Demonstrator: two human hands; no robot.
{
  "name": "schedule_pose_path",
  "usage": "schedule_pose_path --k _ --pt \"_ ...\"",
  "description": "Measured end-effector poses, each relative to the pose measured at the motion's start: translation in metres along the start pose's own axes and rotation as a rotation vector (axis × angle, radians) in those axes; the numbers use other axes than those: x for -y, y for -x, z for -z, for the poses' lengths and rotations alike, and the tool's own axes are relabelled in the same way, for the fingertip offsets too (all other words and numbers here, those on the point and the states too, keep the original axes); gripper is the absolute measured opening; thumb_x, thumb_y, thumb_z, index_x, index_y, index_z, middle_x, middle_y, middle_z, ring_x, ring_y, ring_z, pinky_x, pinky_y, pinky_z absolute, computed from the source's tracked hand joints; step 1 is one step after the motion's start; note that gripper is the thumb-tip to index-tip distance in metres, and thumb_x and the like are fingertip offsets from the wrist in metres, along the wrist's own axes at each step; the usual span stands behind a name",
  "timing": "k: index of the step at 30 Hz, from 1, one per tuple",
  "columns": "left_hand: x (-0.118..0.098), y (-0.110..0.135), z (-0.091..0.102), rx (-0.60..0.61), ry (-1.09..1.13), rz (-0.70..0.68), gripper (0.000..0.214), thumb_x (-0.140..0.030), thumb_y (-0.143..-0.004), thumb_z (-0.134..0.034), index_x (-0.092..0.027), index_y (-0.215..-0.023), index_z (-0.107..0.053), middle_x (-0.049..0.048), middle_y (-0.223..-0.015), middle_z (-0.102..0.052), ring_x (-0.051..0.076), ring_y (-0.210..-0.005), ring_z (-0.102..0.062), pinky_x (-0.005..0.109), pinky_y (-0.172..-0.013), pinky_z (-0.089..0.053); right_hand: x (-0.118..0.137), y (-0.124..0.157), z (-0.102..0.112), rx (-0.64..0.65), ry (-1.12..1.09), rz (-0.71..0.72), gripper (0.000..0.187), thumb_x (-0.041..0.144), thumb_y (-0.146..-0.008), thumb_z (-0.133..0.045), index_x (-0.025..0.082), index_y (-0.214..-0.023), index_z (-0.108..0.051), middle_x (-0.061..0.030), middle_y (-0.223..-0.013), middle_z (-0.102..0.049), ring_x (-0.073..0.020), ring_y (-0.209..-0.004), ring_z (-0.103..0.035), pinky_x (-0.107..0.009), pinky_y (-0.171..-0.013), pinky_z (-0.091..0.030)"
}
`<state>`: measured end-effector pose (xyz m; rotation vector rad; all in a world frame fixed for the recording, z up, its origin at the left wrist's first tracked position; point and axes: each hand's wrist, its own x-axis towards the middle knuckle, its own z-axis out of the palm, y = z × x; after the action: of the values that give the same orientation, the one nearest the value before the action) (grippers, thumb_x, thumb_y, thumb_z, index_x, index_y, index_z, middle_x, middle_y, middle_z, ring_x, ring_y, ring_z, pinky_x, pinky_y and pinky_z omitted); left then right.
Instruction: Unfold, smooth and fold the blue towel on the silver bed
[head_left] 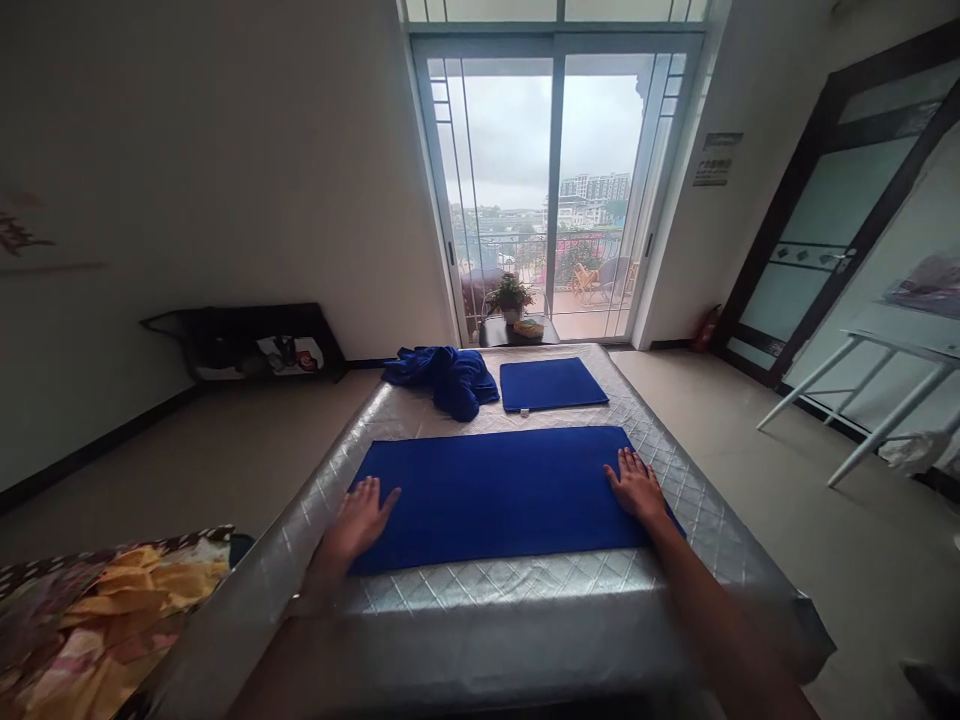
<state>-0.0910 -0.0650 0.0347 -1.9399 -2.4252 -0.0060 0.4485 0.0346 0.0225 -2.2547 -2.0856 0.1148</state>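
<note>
A blue towel (495, 495) lies spread flat across a table with a shiny silver quilted cover (517, 590). On the towel's left edge rests my left hand (364, 518), fingers stretched and thumb apart. My right hand (637, 485) lies flat on the right edge, its fingers spread as well. Neither hand grips anything. Beyond the spread towel sits a smaller, folded blue towel (555, 384) with a small white tag at its near edge. To its left is a crumpled heap of blue cloth (446, 378).
A potted plant (510, 295) stands on a small dark table past the far edge. Yellow and patterned cloths (127, 610) are piled low at the left. A black-framed item (255, 340) leans by the left wall. A white-legged stand (877, 390) is on the right.
</note>
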Motion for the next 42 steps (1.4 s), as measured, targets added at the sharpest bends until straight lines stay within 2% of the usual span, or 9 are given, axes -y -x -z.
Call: schedule_pose_path --k 6,8,10,15,25,28,31,37,42 --pt "-0.155 -0.007 0.008 0.021 0.2 -0.414 0.085 -0.067 -0.099 -0.009 -0.01 -0.158 -0.03 0.0144 -0.166 -0.024 0.024 -0.155 -0.02 0.043 -0.127 -0.016 -0.001 0.0 0.001 -0.011 -0.02 -0.003 0.072 0.05 -0.102 -0.016 0.009 -0.161 -0.02 -0.0089 -0.169 -0.017 -0.0215 -0.155 -0.014 -0.041 -0.125 -0.007" --pt "-0.185 -0.01 0.004 0.022 0.231 -0.455 0.085 -0.068 -0.098 -0.009 -0.011 -0.159 -0.028 0.0137 -0.167 -0.023 0.023 -0.155 -0.018 0.043 -0.127 -0.015 -0.001 0.001 0.003 -0.004 -0.016 -0.003 0.072 0.05 -0.103 -0.016 0.009 -0.161 -0.02 -0.0089 -0.169 -0.017 -0.0213 -0.155 -0.014 -0.041 -0.125 -0.008" --pt "-0.194 -0.014 -0.001 0.034 0.234 -0.44 0.086 -0.069 -0.098 -0.009 -0.011 -0.159 -0.027 0.0141 -0.167 -0.023 0.024 -0.155 -0.018 0.045 -0.127 -0.015 0.0 0.003 0.005 -0.001 -0.016 -0.003 0.071 0.05 -0.103 -0.015 0.01 -0.161 -0.02 -0.0086 -0.169 -0.018 -0.0208 -0.155 -0.014 -0.041 -0.125 -0.007" --pt "-0.156 -0.021 -0.013 0.015 0.174 -0.346 0.089 -0.071 -0.097 -0.008 -0.01 -0.159 -0.026 0.0135 -0.167 -0.023 0.024 -0.155 -0.018 0.046 -0.127 -0.013 0.0 0.005 0.007 -0.008 -0.025 0.002 0.071 0.05 -0.103 -0.016 0.01 -0.161 -0.02 -0.0078 -0.168 -0.018 -0.0204 -0.155 -0.015 -0.039 -0.125 -0.007" --pt "-0.009 -0.037 -0.026 -0.018 0.056 -0.043 0.087 -0.066 -0.098 -0.01 -0.005 -0.158 -0.026 0.0189 -0.165 -0.026 0.029 -0.154 -0.023 0.051 -0.124 -0.021 -0.002 0.001 0.001 -0.008 -0.001 -0.007 0.071 0.051 -0.103 -0.016 0.01 -0.161 -0.02 -0.0062 -0.169 -0.018 -0.0199 -0.155 -0.015 -0.039 -0.125 -0.007" --pt "0.023 -0.041 -0.03 -0.024 0.064 0.014 0.085 -0.063 -0.099 -0.014 -0.003 -0.157 -0.026 0.0209 -0.164 -0.027 0.031 -0.153 -0.024 0.052 -0.122 -0.024 -0.003 0.0 -0.002 -0.01 0.01 -0.011 0.07 0.05 -0.103 -0.016 0.01 -0.161 -0.02 -0.0063 -0.168 -0.018 -0.02 -0.155 -0.015 -0.039 -0.125 -0.007" --pt "0.035 -0.042 -0.032 -0.027 0.104 0.044 0.087 -0.065 -0.098 -0.015 -0.002 -0.158 -0.024 0.02 -0.165 -0.024 0.031 -0.154 -0.023 0.052 -0.123 -0.024 -0.003 -0.001 -0.003 -0.005 0.018 -0.004 0.071 0.051 -0.103 -0.016 0.01 -0.161 -0.019 -0.0062 -0.169 -0.018 -0.0204 -0.155 -0.014 -0.041 -0.125 -0.008" --pt "0.031 -0.04 -0.035 -0.066 0.149 0.059 0.091 -0.07 -0.095 -0.013 -0.004 -0.158 -0.027 0.0177 -0.166 -0.024 0.03 -0.154 -0.022 0.05 -0.124 -0.02 -0.001 -0.003 0.008 0.074 0.04 -0.024 0.071 0.048 -0.102 -0.018 0.008 -0.162 -0.016 -0.0082 -0.169 -0.013 -0.0229 -0.155 -0.013 -0.045 -0.125 -0.009" --pt "0.031 -0.041 -0.039 -0.089 0.144 0.063 0.092 -0.07 -0.095 -0.012 -0.004 -0.157 -0.027 0.0164 -0.166 -0.025 0.029 -0.154 -0.023 0.049 -0.124 -0.02 0.037 -0.001 0.02 -0.002 0.072 -0.015 0.065 0.04 -0.104 -0.019 0.007 -0.159 -0.026 -0.0119 -0.167 -0.022 -0.0264 -0.154 -0.02 -0.047 -0.124 -0.012"
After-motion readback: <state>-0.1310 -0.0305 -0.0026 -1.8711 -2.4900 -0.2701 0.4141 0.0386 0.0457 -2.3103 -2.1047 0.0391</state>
